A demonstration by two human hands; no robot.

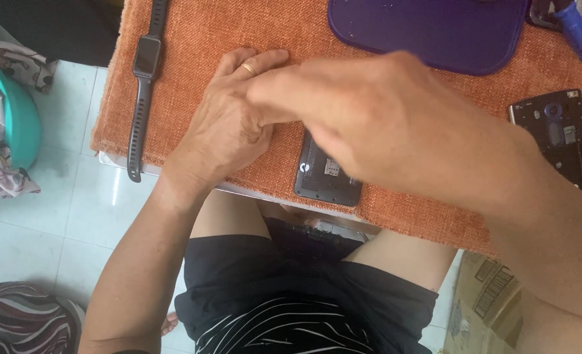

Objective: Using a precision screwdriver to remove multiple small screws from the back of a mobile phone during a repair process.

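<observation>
My left hand (228,124), with a gold ring on one finger, rests palm down on the orange woven mat (192,46), fingers together, beside a dark opened phone body (323,177). My right hand (363,111) reaches across from the right, above that phone, and its fingertips meet the left hand's fingers. What lies between the fingers is hidden. The phone's upper part is covered by my right hand; only its lower end with the card slots shows.
A black smartwatch (143,78) lies at the mat's left edge. A purple tray (435,29) sits at the top, a blue-handled tool (576,29) at top right, a second opened phone back (556,137) at right. A teal basin (22,118) stands on the tiled floor.
</observation>
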